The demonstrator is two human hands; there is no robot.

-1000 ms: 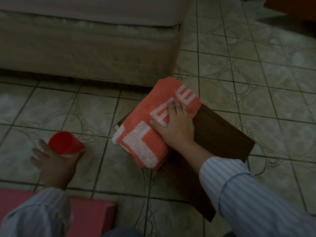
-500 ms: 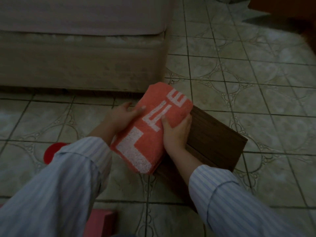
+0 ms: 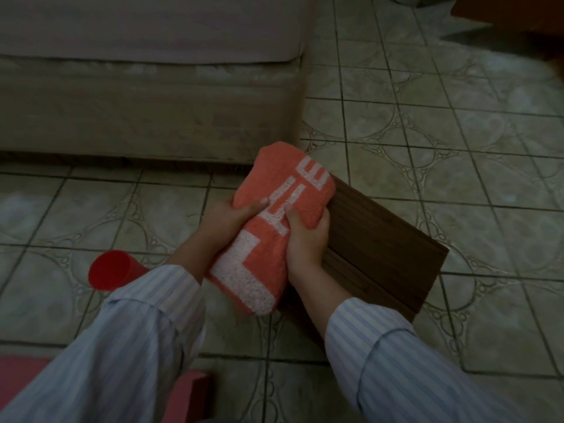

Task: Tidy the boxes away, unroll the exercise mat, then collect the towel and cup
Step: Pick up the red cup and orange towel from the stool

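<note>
A folded orange towel (image 3: 276, 221) with white letters is held in both hands above the tiled floor. My left hand (image 3: 227, 219) grips its left edge, thumb on top. On the towel's right side my right hand (image 3: 306, 239) is closed around it. A red cup (image 3: 111, 270) sits on the floor to the left, partly hidden behind my left sleeve. A corner of the pink exercise mat (image 3: 186, 395) shows at the bottom edge, mostly covered by my arm.
A dark wooden board (image 3: 381, 257) lies on the floor under and right of the towel. A beige sofa (image 3: 146, 96) fills the upper left. Patterned tile floor (image 3: 442, 148) stretches to the right; dark furniture (image 3: 518, 19) stands at the top right.
My left hand let go of the red cup and moved right to grip the towel. Both hands now hold the towel lifted off the wooden board.
</note>
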